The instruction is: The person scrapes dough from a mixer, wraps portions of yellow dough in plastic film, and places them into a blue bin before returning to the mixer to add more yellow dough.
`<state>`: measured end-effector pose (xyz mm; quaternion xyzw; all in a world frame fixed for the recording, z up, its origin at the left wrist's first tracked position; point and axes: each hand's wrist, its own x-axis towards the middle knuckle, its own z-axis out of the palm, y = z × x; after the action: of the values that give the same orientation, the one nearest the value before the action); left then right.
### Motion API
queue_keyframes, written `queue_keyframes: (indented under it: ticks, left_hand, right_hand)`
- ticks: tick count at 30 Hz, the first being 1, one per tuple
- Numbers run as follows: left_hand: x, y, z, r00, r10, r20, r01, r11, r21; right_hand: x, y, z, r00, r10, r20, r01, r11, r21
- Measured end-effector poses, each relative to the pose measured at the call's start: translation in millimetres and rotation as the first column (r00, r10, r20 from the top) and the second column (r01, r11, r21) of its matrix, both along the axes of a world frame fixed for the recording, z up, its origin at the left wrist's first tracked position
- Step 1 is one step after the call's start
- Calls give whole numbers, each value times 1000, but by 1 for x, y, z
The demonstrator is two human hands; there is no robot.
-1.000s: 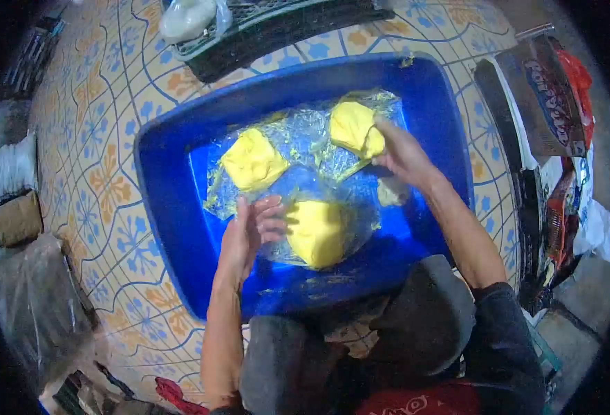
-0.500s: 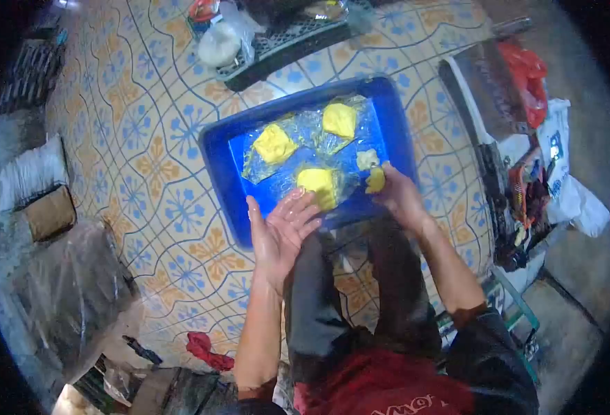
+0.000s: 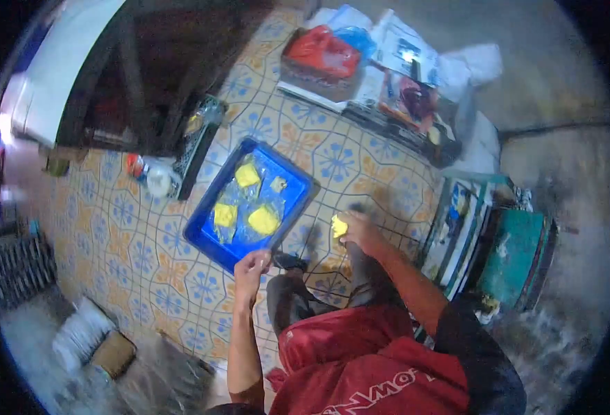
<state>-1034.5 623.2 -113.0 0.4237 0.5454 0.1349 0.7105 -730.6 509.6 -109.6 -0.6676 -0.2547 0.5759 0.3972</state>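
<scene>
A blue tray point(image 3: 198, 220) lies on the tiled floor in front of me. In it are yellow, dough-like pieces on crumpled clear plastic wrap: one at the top point(image 3: 247, 176), another at the left point(image 3: 225, 214), a third at the right point(image 3: 264, 220). A small pale lump point(image 3: 278, 184) sits beside them. Away from the tray, over the floor, my right hand point(image 3: 362, 234) is closed on a small yellow dough-like piece point(image 3: 339, 226). At the tray's near corner, my left hand point(image 3: 252, 268) has its fingers curled together; what they hold, if anything, is hidden.
Beyond the tray stands a dark green crate point(image 3: 198, 149), with a white plastic bag point(image 3: 160, 181) by it. A box with a red bag point(image 3: 325, 54) is at the top. Green metal shelving point(image 3: 515, 252) is on my right. A brown package point(image 3: 114, 353) lies at lower left.
My view has swung to the right, so the tray appears further left and turned. My right hand has left the tray with the yellow piece. The left hand's spread fingers have curled in.
</scene>
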Motion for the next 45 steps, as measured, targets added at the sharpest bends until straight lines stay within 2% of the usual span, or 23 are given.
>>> queue_keyframes:
  ticks: [2, 3, 5, 7, 9, 10, 13, 14, 15, 16, 18, 23, 24, 26, 27, 29, 31, 33, 35, 37, 40, 41, 45]
  left_hand:
    - [7, -10, 9, 993, -47, -107, 55, 995, 80]
    - [-2, -14, -5, 999, -44, -8, 44, 998, 45]
    - [17, -21, 16, 972, -125, -199, 157, 975, 158]
    - [9, -32, 16, 963, -211, -164, 246, 941, 231]
    - [5, -22, -28, 970, -229, -84, 231, 973, 13]
    - [47, -25, -26, 930, -332, -154, 337, 941, 6]
    - [172, -33, -22, 762, -578, -293, 599, 800, -21]
    - [215, -38, -14, 698, -642, -318, 668, 743, -34]
    - [248, -42, -11, 641, -690, -337, 722, 690, -39]
    - [284, -48, -2, 587, -729, -351, 768, 639, -42]
    - [337, -50, 5, 496, -781, -380, 832, 553, -49]
    - [431, -41, 16, 357, -832, -425, 907, 417, -54]
    - [446, -39, 18, 335, -838, -431, 917, 396, -56]
    - [470, -28, 18, 296, -852, -431, 932, 357, -66]
    - [477, -18, 12, 276, -864, -421, 937, 339, -82]
    - [488, 4, -7, 243, -897, -368, 941, 310, -134]
    - [498, 26, -32, 188, -940, -286, 947, 251, -202]
    - [542, -13, 21, -136, -897, -421, 986, -80, -148]
    - [594, -52, 64, -326, -796, -510, 944, -297, -140]
    - [641, -47, 56, -351, -784, -513, 935, -318, -153]
    - [730, -30, 40, -306, -797, -521, 952, -269, -147]
    - [760, -25, 34, -285, -806, -518, 958, -243, -150]
    - [878, -5, 16, -158, -831, -533, 987, -123, -100]
  right_hand:
    - [24, -34, 22, 992, -127, -27, 126, 991, -33]
    - [36, -57, 17, 972, -229, -55, 227, 973, -37]
    - [60, -106, 16, 878, -463, -122, 465, 885, -12]
    - [68, -164, -14, 822, -557, -123, 567, 819, 82]
    - [90, -204, -25, 677, -697, -236, 719, 695, 8]
    - [103, -221, -12, 459, -799, -388, 827, 544, -141]
    - [156, -280, 17, 257, -888, -382, 950, 304, -69]
    - [188, -304, 30, 179, -917, -357, 977, 209, -49]
    - [212, -320, 57, 68, -947, -313, 974, 131, -183]
    - [236, -350, 64, 62, -923, -379, 985, 119, -128]
    - [275, -377, 83, -95, -954, -284, 994, -107, 26]
    - [379, -454, 139, -208, -808, -551, 901, -378, 215]
    - [406, -471, 122, -195, -930, -313, 822, -329, 466]
    - [458, -500, 130, -291, -913, -287, 749, -404, 525]
    - [484, -512, 154, -366, -786, -498, 758, -562, 329]
    - [533, -535, 148, -434, -852, -294, 669, -523, 528]
    - [582, -555, 145, -504, -818, -276, 599, -562, 571]
    - [621, -572, 143, -558, -703, -441, 532, -711, 460]
    - [644, -576, 133, -603, -793, 88, 678, -451, 580]
    - [674, -575, 122, -577, -742, 341, 780, -377, 500]
    - [742, -551, 100, -684, -670, 287, 729, -625, 278]
    - [748, -547, 101, -671, -674, 308, 740, -629, 238]
    - [720, -538, 140, -430, -826, 364, 896, -439, 64]
